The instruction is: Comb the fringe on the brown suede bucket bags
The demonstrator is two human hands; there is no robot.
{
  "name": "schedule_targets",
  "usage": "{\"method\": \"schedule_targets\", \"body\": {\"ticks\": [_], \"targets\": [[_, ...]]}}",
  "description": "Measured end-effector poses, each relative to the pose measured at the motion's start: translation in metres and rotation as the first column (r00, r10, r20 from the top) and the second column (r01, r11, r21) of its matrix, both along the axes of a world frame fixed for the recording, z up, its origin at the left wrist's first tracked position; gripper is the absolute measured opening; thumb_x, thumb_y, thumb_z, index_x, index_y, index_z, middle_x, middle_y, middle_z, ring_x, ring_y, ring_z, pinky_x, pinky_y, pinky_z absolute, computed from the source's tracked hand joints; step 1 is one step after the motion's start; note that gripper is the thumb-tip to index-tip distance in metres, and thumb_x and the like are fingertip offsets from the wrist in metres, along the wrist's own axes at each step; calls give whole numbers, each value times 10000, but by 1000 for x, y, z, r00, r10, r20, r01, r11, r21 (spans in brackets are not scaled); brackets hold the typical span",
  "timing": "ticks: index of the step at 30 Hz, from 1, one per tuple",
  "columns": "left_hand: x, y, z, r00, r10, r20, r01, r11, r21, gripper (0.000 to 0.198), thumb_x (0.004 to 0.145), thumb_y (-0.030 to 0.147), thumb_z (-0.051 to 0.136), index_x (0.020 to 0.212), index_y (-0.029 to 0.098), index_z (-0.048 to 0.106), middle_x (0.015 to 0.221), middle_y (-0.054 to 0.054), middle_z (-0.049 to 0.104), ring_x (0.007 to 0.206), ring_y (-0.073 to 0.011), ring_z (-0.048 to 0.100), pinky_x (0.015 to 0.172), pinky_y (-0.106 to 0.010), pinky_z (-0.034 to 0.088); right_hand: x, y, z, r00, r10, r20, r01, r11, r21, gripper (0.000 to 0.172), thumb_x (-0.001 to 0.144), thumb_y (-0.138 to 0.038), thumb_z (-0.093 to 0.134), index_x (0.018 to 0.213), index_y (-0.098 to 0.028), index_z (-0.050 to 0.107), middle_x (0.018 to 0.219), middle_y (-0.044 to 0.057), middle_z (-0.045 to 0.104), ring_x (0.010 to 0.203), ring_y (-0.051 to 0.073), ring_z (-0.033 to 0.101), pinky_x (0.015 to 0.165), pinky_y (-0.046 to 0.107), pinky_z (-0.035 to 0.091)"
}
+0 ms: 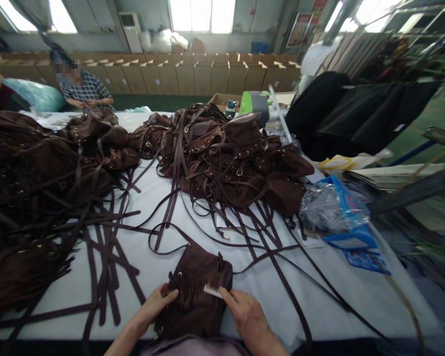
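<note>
Two hands are being used at the near edge of the white table (330, 324). One brown bag (203, 316) is being steadied there, lying between them, by the left hand (158, 302), which is being kept half curled, its thumb being laid on the bag's left side and its other fingers being largely hidden. One pale comb (212, 291) is being gripped by the closely curled right hand (244, 306), its teeth being held at the fringe (195, 295) on the bag's front. Two heaps of brown bags are being borne by the table: left heap (48, 163) and middle heap (241, 158), bags and straps being too tangled for counting. One co-worker (85, 89) is being observed beyond the left heap, both hands being held close together.
</note>
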State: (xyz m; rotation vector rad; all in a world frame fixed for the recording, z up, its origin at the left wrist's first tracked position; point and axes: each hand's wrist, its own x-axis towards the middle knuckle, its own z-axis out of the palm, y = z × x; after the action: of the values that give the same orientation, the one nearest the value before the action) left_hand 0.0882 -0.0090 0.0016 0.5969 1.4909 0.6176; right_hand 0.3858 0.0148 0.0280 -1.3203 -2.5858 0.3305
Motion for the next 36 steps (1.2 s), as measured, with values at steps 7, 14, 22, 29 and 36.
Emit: {"method": "schedule_targets", "body": {"ticks": [7, 14, 22, 29, 36], "targets": [[19, 4, 68, 881, 173, 441, -100, 978, -184, 656, 687, 507, 715, 1227, 177, 541, 1121, -129, 685, 1061, -290, 633, 949, -418, 478, 25, -3, 8, 952, -278, -127, 261, 956, -135, 466, 931, -93, 272, 1383, -171, 354, 878, 68, 690, 724, 179, 662, 617, 256, 521], [30, -15, 75, 956, 191, 221, -186, 982, -44, 745, 657, 622, 678, 1211, 140, 554, 1147, -136, 677, 1121, -314, 594, 1013, -425, 443, 10, -21, 28, 994, 107, 32, -111, 978, 175, 584, 897, -75, 361, 1453, -222, 257, 722, 32, 599, 589, 172, 569, 537, 289, 449], [43, -27, 79, 968, 135, -211, -109, 985, 131, 813, 667, 735, 568, 1196, 117, 580, 1334, -117, 551, 1371, -308, 286, 1160, -420, 169, 6, 3, -18, 935, -59, 349, 38, 997, 66, 737, 753, -1, 564, 1399, -288, 355, 683, -1, 604, 610, 151, 586, 556, 244, 419], [25, -43, 66, 930, 264, -256, -239, 963, 126, 686, 722, 615, 603, 1175, 101, 576, 1233, -161, 620, 1324, -315, 375, 1137, -420, 216, 94, 55, -8, 783, -479, 398, 487, 869, 88, 665, 735, 87, 383, 1373, -100, 392, 673, 49, 622, 560, 183, 607, 503, 264, 428], [36, -29, 70, 916, 345, -203, -353, 936, -4, 517, 852, 524, 462, 1119, 103, 597, 1306, -155, 567, 1300, -279, 422, 1115, -411, 278, 13, -14, 48, 982, 186, -22, -171, 938, 302, 621, 869, -80, 397, 1458, -164, 217, 691, 10, 578, 555, 140, 526, 522, 262, 388]]}}
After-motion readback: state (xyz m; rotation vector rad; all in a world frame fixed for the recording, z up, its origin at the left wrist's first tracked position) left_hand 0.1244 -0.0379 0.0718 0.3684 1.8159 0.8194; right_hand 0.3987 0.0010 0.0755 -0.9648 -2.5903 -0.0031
